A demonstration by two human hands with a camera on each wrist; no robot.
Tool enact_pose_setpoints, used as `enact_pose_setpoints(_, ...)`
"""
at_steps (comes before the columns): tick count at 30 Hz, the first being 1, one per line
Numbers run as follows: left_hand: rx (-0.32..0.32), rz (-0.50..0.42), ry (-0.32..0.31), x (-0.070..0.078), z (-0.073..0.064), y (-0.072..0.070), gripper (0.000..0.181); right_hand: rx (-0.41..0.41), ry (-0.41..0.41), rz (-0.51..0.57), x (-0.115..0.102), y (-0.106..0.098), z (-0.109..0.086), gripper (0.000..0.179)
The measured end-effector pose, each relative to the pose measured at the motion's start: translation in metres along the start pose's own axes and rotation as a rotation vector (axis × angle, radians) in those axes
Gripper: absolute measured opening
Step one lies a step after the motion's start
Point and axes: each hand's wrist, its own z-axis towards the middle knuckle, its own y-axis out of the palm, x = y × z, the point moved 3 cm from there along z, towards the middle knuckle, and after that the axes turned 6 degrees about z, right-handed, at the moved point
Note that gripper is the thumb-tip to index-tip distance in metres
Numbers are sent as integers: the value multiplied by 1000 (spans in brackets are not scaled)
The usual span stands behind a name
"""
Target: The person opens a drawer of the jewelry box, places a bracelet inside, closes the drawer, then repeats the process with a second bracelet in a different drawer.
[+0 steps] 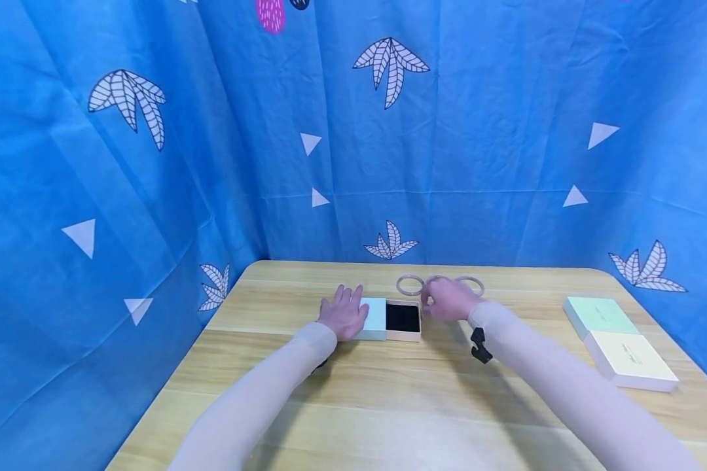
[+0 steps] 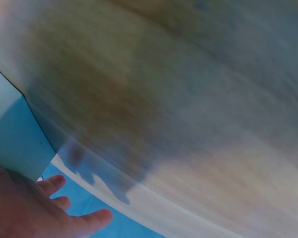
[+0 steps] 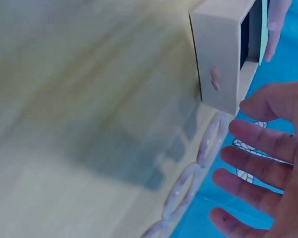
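A jewellery box with a light blue sleeve (image 1: 374,319) and a pink drawer (image 1: 404,336) lies in the middle of the table. The drawer sticks out to the right, showing its black lining (image 1: 403,318). My left hand (image 1: 345,314) rests on the sleeve's left part, fingers spread. At the drawer's right end is my right hand (image 1: 448,299), thumb close to the drawer's corner and fingers loosely bent around nothing in the right wrist view. A small pull tab (image 3: 215,78) shows on the drawer's end. Behind the right hand lie three pale bangles (image 1: 410,284), the middle one partly hidden.
On the wooden table's (image 1: 389,405) right side, a mint green box (image 1: 602,315) and a cream box (image 1: 630,354) lie touching or nearly so. A blue patterned curtain (image 1: 483,150) hangs behind the table and at both sides.
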Motion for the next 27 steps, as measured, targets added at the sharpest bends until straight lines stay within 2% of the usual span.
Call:
enact_pose_setpoints(9, 12, -12, -10, -2, 0, 2, 66, -34, 2, -23, -5, -7, 19, 20)
enact_pose_setpoints(16, 22, 8, -8, -1, -1, 3, 67, -56, -5, -33, -5, -3, 35, 19)
enact_pose_setpoints(22, 48, 4, -6, -1, -2, 0, 66, -79, 6, -22, -3, -2, 47, 28)
enact_pose_setpoints(27, 39, 9, 8, -1, -1, 1, 67, -99, 28, -20, -1, 0, 55, 34)
